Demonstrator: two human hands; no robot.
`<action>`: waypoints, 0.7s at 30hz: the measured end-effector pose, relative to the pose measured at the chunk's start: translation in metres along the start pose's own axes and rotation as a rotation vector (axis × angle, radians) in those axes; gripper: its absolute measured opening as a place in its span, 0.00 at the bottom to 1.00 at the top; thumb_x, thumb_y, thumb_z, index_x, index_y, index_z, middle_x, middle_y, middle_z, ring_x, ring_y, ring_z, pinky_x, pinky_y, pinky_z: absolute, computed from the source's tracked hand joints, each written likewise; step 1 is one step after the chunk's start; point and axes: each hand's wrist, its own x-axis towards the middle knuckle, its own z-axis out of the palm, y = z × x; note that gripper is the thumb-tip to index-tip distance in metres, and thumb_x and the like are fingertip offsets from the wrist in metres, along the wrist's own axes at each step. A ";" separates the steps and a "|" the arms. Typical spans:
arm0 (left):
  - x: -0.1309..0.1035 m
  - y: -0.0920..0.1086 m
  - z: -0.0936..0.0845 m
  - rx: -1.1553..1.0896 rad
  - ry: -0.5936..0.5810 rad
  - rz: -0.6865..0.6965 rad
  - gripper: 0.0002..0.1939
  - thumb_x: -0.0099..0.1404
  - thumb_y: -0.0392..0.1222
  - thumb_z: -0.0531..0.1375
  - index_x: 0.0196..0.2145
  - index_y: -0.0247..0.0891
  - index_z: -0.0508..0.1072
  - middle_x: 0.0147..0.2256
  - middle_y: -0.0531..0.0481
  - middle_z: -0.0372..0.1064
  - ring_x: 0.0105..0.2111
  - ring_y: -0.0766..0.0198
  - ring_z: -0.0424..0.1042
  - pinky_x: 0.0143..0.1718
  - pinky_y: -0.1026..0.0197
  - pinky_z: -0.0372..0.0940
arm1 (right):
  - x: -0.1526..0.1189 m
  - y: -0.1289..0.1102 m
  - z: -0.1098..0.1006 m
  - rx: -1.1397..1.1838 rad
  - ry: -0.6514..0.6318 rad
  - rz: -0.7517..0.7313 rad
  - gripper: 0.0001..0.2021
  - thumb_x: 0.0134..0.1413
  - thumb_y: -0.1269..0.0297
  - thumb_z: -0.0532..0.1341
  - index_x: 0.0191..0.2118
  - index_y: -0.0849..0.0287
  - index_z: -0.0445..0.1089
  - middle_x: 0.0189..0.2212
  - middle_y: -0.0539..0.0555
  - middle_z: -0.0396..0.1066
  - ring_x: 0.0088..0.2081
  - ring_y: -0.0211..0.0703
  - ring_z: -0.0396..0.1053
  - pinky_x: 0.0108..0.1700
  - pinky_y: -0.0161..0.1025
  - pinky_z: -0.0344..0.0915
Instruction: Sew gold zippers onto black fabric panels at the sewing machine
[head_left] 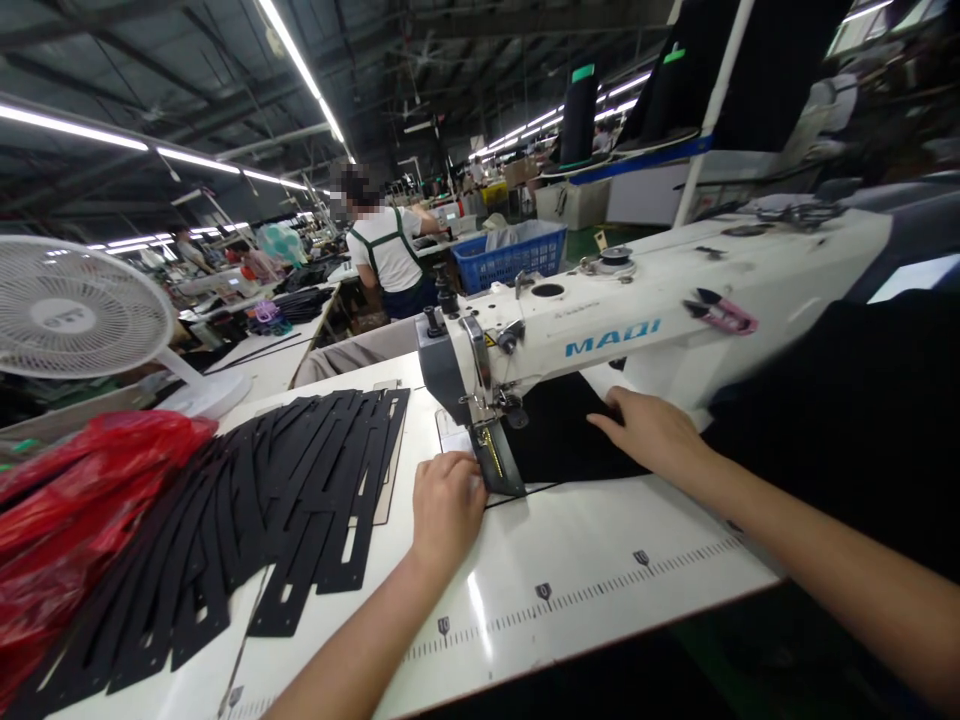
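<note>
A white sewing machine (615, 310) stands on the white table, its needle area over a dark plate (501, 465). Black fabric (566, 430) lies under the machine arm, to the right of the needle. At the left edge of the plate is my left hand (450, 505), fingers curled and pressed together; what they hold, if anything, is hidden. My right hand (649, 430) rests over the right part of the black fabric, with thumb and fingers apart.
Many cut black strips (300, 490) cover the table's left side, beside a red plastic bag (97, 500). Behind them stands a white fan (75, 310). A blue basket (510, 258) and a person (394, 250) are beyond the machine.
</note>
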 end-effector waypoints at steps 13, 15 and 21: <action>-0.011 -0.006 0.003 0.037 0.111 0.196 0.10 0.60 0.31 0.55 0.40 0.32 0.71 0.41 0.40 0.73 0.42 0.54 0.71 0.44 0.47 0.64 | -0.027 -0.047 0.014 -0.003 0.445 -0.581 0.13 0.56 0.68 0.56 0.46 0.69 0.67 0.43 0.64 0.69 0.45 0.54 0.66 0.47 0.49 0.61; -0.011 -0.010 0.006 0.054 0.116 0.273 0.12 0.61 0.29 0.52 0.41 0.31 0.71 0.42 0.39 0.73 0.43 0.54 0.72 0.47 0.46 0.64 | -0.043 -0.072 0.028 0.172 0.406 -0.743 0.16 0.57 0.65 0.55 0.48 0.68 0.66 0.48 0.63 0.67 0.50 0.50 0.64 0.53 0.47 0.60; 0.002 -0.020 0.004 0.123 0.038 0.576 0.14 0.65 0.30 0.47 0.37 0.30 0.72 0.38 0.39 0.74 0.40 0.56 0.73 0.50 0.46 0.63 | -0.053 -0.090 0.058 0.219 0.363 -0.776 0.16 0.55 0.78 0.51 0.48 0.75 0.66 0.49 0.67 0.65 0.52 0.52 0.62 0.54 0.46 0.62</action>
